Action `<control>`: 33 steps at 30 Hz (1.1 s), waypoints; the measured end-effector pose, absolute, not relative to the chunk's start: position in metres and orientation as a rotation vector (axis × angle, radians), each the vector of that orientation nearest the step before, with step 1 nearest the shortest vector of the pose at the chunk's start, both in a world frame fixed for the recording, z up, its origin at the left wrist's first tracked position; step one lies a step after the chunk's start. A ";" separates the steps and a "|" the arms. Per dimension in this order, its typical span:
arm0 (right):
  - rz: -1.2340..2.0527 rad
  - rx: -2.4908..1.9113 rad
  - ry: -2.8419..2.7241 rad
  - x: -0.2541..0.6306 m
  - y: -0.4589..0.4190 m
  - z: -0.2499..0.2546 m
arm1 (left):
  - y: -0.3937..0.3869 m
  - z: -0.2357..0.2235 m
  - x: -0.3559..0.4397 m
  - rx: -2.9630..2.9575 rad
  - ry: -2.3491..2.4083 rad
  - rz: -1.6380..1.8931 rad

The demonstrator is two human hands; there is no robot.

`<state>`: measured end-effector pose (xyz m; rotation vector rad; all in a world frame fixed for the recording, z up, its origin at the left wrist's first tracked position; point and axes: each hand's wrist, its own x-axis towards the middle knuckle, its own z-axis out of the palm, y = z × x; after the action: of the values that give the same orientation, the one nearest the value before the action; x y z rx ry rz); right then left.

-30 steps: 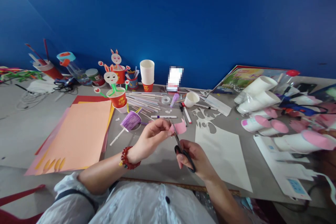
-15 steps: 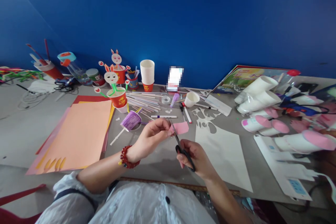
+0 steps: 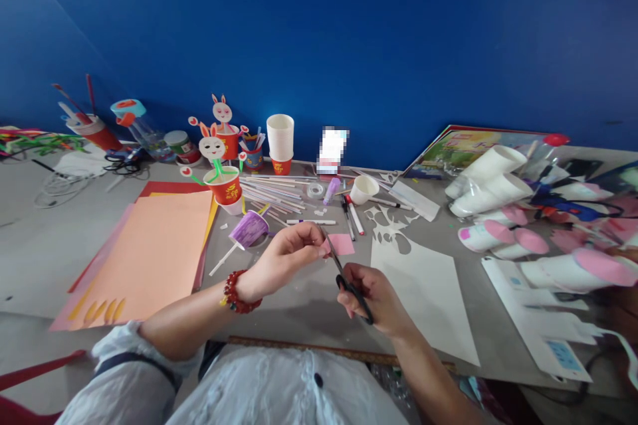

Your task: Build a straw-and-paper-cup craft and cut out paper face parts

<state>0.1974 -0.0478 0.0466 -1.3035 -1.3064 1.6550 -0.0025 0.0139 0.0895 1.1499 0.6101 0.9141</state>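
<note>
Between the fingertips of my left hand (image 3: 292,254) is pinched a small pink piece of paper (image 3: 341,244), its free part sticking out to the right. My right hand (image 3: 373,295) is closed around the black handles of a pair of scissors (image 3: 355,289). The blades point up and away from me, lying across the paper close to my left fingertips. How far the blades are apart is hard to make out. A white sheet (image 3: 423,305) with curved shapes cut from its far end lies to the right of the scissors. A purple-coloured cup (image 3: 250,230) lies tipped left of my left hand.
Stacked coloured paper (image 3: 159,246) lies on the left. Paper cups with rabbit figures (image 3: 226,186) stand behind it, beside loose sticks (image 3: 274,189). Markers (image 3: 355,214) and a white cup (image 3: 364,189) are ahead. A power strip (image 3: 538,319) and cardboard tubes (image 3: 493,172) are at right.
The pink paper's free end has shifted and tilted slightly between the blades. My right hand and the scissors have moved a little to the right; both grips are unchanged.
</note>
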 end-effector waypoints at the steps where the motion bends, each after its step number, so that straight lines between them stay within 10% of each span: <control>1: 1.661 -1.302 -1.306 0.198 -0.047 0.046 | 0.015 0.091 -0.003 1.156 0.610 0.905; 33: 1.512 -1.386 -1.375 0.203 -0.040 0.044 | 0.029 0.095 -0.009 1.170 0.642 0.727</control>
<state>0.2035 -0.0404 0.0442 -1.3859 -1.3754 1.5124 -0.0086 0.0286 0.0952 1.1696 0.6417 0.7266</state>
